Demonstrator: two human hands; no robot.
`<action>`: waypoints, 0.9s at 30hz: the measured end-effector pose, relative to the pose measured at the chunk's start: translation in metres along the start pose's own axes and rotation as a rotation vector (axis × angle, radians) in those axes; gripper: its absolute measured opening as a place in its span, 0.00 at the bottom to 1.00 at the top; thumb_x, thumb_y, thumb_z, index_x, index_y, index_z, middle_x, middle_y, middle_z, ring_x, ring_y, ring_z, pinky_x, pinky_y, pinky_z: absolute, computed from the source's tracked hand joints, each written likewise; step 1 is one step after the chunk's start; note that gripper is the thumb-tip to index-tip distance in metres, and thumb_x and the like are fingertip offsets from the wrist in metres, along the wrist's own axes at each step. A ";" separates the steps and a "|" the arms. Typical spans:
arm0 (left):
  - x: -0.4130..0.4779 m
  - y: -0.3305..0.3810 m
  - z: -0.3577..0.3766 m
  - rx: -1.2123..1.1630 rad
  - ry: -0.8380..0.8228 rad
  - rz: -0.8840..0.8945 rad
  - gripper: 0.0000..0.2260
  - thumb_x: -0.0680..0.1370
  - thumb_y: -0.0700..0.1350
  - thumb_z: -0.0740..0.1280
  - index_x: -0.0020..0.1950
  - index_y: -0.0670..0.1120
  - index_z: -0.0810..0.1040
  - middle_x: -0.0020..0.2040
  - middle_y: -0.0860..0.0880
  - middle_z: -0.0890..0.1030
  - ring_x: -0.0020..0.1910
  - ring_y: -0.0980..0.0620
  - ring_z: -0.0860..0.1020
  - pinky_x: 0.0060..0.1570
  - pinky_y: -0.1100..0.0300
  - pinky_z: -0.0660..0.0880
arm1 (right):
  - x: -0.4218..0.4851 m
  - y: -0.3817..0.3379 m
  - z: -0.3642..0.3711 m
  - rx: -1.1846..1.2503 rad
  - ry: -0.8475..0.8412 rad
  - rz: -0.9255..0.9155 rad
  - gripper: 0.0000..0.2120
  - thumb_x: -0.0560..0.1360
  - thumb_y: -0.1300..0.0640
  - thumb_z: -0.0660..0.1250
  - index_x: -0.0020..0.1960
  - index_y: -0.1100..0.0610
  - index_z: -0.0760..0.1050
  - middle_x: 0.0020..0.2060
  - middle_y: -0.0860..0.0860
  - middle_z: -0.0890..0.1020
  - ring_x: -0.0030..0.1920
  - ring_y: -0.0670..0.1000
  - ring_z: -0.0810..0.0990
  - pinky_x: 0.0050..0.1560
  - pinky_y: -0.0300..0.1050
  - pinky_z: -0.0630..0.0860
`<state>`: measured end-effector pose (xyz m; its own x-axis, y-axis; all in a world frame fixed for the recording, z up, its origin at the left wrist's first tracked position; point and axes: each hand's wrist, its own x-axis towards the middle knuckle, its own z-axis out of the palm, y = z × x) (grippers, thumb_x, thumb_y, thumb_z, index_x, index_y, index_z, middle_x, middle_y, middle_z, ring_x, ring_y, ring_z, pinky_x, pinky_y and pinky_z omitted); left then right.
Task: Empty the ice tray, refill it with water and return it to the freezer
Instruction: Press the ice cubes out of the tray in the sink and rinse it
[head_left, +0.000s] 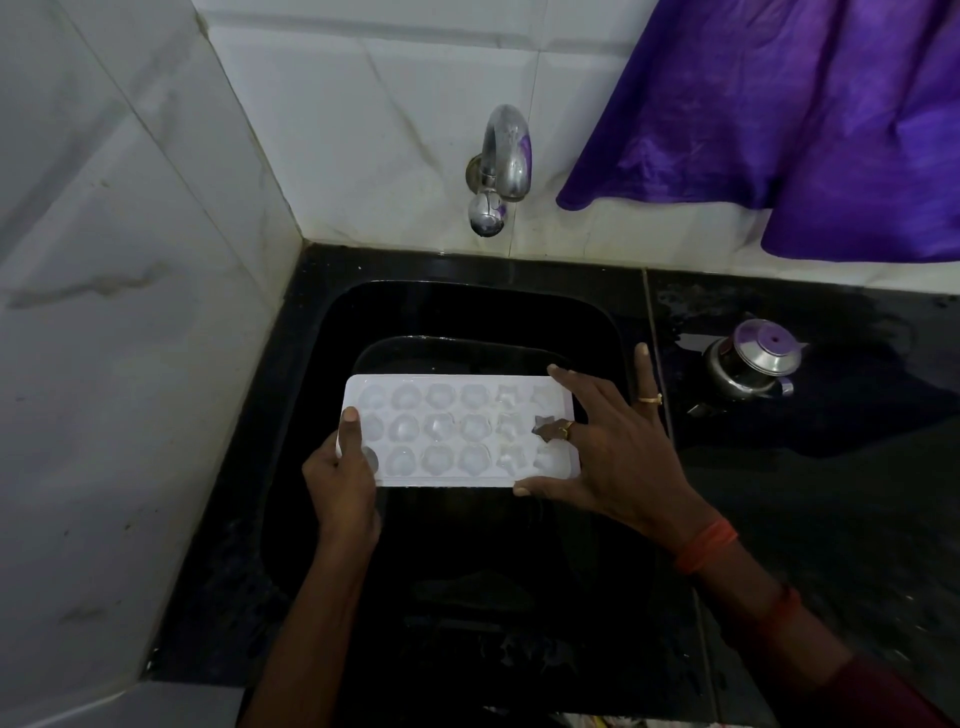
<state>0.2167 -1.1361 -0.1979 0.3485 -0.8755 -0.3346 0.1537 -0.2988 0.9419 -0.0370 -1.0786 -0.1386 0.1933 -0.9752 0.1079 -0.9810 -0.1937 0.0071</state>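
Note:
A white ice tray (457, 431) with round and star-shaped cells is held level over the black sink (322, 353). Frozen pieces fill most of its cells; one star cell near the right end looks dark. My left hand (343, 478) grips the tray's left end, thumb on top. At the tray's right end my right hand (613, 447) lies spread, fingers on the top face and thumb at the near edge. A chrome tap (506, 156) sticks out of the tiled wall above the sink; no water is seen running.
A small steel pot with a lid (753, 364) stands on the wet black counter (831, 467) to the right. A purple cloth (805, 114) hangs over the wall at upper right. White tiled walls close in the left and back.

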 end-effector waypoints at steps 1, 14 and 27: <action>0.000 0.000 0.000 0.000 0.003 -0.004 0.14 0.82 0.53 0.65 0.47 0.43 0.76 0.41 0.45 0.73 0.42 0.46 0.71 0.39 0.55 0.71 | 0.000 0.000 0.000 0.011 0.015 0.006 0.39 0.68 0.18 0.54 0.53 0.47 0.85 0.70 0.55 0.76 0.69 0.54 0.75 0.76 0.71 0.39; 0.000 -0.001 0.003 0.014 -0.003 0.007 0.14 0.82 0.54 0.66 0.47 0.44 0.76 0.39 0.45 0.73 0.40 0.46 0.71 0.37 0.56 0.71 | -0.004 0.001 -0.002 0.065 0.097 0.048 0.35 0.65 0.20 0.62 0.52 0.47 0.83 0.68 0.53 0.77 0.66 0.52 0.78 0.77 0.67 0.37; -0.008 0.006 0.005 0.011 0.008 0.022 0.13 0.83 0.51 0.65 0.45 0.43 0.76 0.37 0.47 0.72 0.34 0.51 0.70 0.34 0.58 0.70 | -0.016 -0.006 0.006 0.078 0.163 0.002 0.23 0.69 0.31 0.69 0.45 0.50 0.85 0.67 0.54 0.78 0.61 0.52 0.81 0.78 0.66 0.40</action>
<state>0.2096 -1.1327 -0.1889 0.3596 -0.8788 -0.3137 0.1355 -0.2834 0.9494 -0.0346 -1.0625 -0.1462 0.1806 -0.9463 0.2681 -0.9760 -0.2061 -0.0700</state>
